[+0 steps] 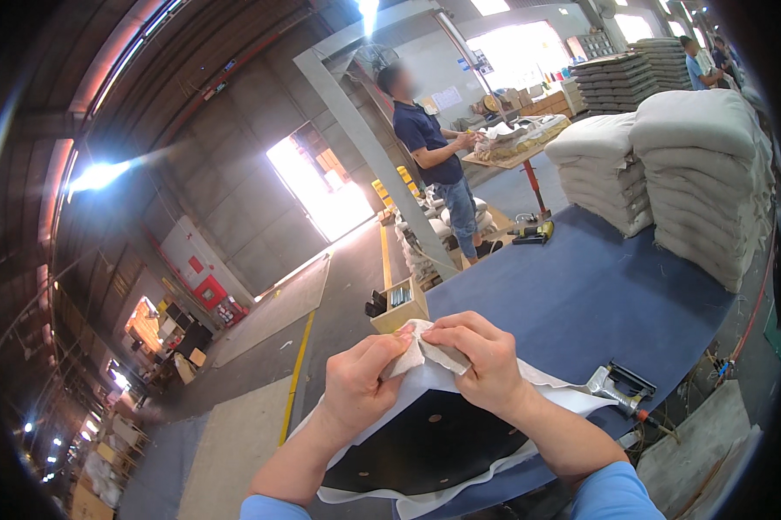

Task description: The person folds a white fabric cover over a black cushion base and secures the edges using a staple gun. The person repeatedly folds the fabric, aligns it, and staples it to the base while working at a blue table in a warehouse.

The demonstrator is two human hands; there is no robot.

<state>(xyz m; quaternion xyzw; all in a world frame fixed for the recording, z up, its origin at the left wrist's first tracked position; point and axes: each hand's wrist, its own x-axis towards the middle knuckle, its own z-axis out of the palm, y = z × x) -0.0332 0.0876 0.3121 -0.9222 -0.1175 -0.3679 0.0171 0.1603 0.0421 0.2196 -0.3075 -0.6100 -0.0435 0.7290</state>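
Both my hands grasp the same gathered corner of pale cloth [427,357]: the fingers of my left hand [362,377] and my right hand [486,355] pinch it, nearly meeting, above the far tip of a black panel [429,438]. The panel lies black face up over the near part of the blue tabletop [572,277], white cloth spreading beyond its edges. From my remote seat, I judge the gathered folds the weak point: uneven pull between the hands could leave a lump or skew the corner, and a slipping pinch could let the cloth spring loose. Too hard a tug might tear it or drag the panel askew. A silver-and-black air tool [620,387] lies beside the cloth's right edge; whether they touch I cannot tell, but a sideways sweep could snag it. Past the corner, a small wooden box [401,305] sits where an outward push could knock it.
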